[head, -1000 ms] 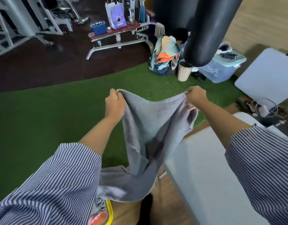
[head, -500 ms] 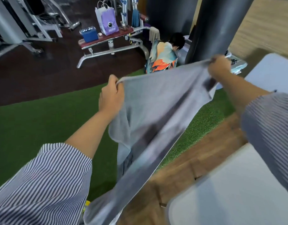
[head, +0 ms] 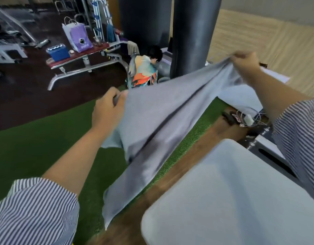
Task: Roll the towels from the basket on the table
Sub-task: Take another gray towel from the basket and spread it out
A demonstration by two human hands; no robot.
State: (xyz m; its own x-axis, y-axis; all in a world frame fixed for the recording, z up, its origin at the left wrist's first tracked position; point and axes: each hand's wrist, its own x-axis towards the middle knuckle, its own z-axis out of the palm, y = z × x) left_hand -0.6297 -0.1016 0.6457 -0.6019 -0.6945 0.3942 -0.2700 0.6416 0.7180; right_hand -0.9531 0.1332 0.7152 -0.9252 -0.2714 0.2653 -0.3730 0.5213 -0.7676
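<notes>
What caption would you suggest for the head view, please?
Both hands, left and right, stretch a grey towel beside the table.

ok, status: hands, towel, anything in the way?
Left hand and right hand each grip a corner of the grey terry towel. Towel stretched in the air, not rolled. White plastic table bare where visible, nothing blocking.

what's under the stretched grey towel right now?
Under the grey towel, held up by the left hand and right hand: green turf and a wooden floor strip. The ground directly behind the cloth is hidden.
</notes>
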